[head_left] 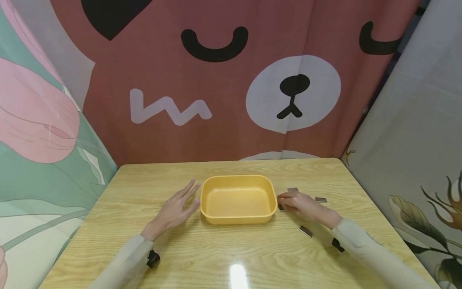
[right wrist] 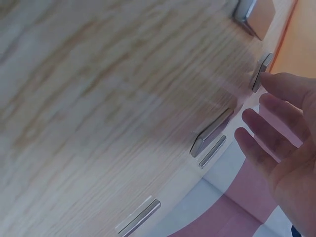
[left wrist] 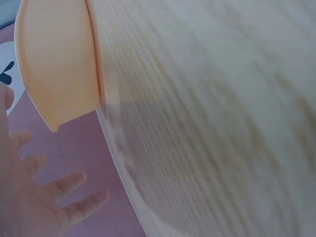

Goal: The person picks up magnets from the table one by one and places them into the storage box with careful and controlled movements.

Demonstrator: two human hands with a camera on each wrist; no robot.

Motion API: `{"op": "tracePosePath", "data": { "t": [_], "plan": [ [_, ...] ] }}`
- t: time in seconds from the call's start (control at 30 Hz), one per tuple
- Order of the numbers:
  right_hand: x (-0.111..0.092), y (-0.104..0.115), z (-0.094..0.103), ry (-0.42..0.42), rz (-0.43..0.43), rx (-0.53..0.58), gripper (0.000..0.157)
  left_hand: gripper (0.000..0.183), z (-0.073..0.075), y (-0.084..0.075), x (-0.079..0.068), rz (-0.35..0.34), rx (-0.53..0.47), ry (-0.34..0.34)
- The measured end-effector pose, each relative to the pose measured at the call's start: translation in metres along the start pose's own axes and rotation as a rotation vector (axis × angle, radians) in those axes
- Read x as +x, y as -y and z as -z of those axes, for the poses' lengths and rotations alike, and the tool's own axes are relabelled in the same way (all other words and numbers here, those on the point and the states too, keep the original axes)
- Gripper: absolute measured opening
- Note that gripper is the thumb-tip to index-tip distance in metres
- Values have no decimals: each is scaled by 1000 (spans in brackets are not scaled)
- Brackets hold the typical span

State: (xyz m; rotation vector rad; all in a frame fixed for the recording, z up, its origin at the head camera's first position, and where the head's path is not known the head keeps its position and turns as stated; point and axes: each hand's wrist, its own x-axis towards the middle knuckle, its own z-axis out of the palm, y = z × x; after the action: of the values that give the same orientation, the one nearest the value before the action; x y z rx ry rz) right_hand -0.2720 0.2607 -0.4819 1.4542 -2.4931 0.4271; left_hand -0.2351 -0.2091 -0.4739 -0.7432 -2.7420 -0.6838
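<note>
A yellow plastic tray (head_left: pixel 238 220) stands at the middle of the table, with nothing visible inside. Beside its left end is my left hand (head_left: pixel 172 210), fingers spread and holding nothing. My right hand (head_left: pixel 304 205) is at the tray's right end, thumb and fingertips at a small rectangular metal block (right wrist: pixel 261 73) that they appear to pinch; the index finger is partly hidden. Around this hand lie more flat, shiny blocks: one nearer me (head_left: pixel 306 231), one behind the hand (head_left: pixel 293 190) and one to its right (head_left: pixel 321 200). The right wrist view shows another block (right wrist: pixel 211 134) close to the fingers.
The wood-grain table (head_left: pixel 202 257) ends at a curtain (head_left: pixel 173 140) with a bear print at the back. Patterned cloth hangs at the left (head_left: pixel 39 120) and a grey curtain (head_left: pixel 408 140) at the right. Each wrist carries a small black device (head_left: pixel 153 259).
</note>
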Motion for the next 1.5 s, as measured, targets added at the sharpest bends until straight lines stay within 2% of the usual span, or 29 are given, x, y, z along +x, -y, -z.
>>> {"op": "tracePosePath", "data": {
  "t": [0.2,0.37,0.57,0.93,1.23,1.5],
  "plan": [
    [2,0,0,19,6,14,35,61,-3,-1,2,4,1,9],
    [4,-1,0,-1,33,8,33,61,-5,-1,2,-11,4,0],
    [3,-3,-1,-13,53,7,37,60,-6,-3,3,-1,0,24],
    [3,-2,-3,3,33,-8,33,60,-8,-4,4,-6,-3,43],
    [5,0,-2,53,-21,-18,32,60,-9,-4,4,3,-8,53],
    [3,0,-2,22,-15,-2,29,60,-10,-4,5,0,-22,62]
  ]
}}
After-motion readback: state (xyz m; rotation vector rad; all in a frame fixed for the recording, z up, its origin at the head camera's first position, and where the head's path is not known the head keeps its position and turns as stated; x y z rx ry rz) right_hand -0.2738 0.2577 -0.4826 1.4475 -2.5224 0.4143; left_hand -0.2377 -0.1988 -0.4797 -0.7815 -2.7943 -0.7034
